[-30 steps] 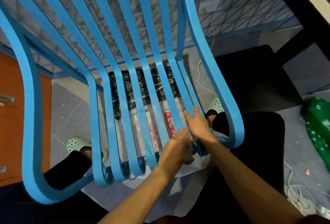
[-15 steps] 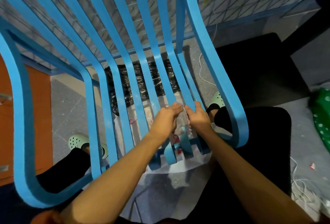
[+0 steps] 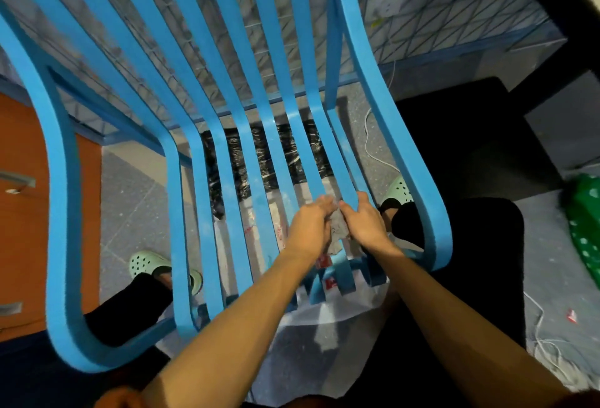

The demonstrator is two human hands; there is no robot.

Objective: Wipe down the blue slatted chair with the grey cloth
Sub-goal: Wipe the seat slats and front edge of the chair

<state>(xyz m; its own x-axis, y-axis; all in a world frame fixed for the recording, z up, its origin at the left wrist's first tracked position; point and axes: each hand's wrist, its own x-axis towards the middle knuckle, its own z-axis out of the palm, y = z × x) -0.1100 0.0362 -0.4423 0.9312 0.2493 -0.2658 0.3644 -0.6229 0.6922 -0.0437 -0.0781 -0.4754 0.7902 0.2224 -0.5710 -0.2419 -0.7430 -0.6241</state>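
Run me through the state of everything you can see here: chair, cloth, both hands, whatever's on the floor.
blue slatted chair, pale smudges on seat slats.
grey cloth, bunched on a right-side slat, between both hands.
left hand, gripping the cloth.
right hand, gripping the cloth.
white cable, loose on the floor.
green bag, crumpled on the floor.

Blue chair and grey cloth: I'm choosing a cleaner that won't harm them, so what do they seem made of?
Blue chair: painted metal or moulded plastic, I cannot tell which; smooth, evenly coloured bent slats with a dull sheen and pale scuffs. Grey cloth: soft fabric, matte; it crumples into folds between the left hand and right hand.
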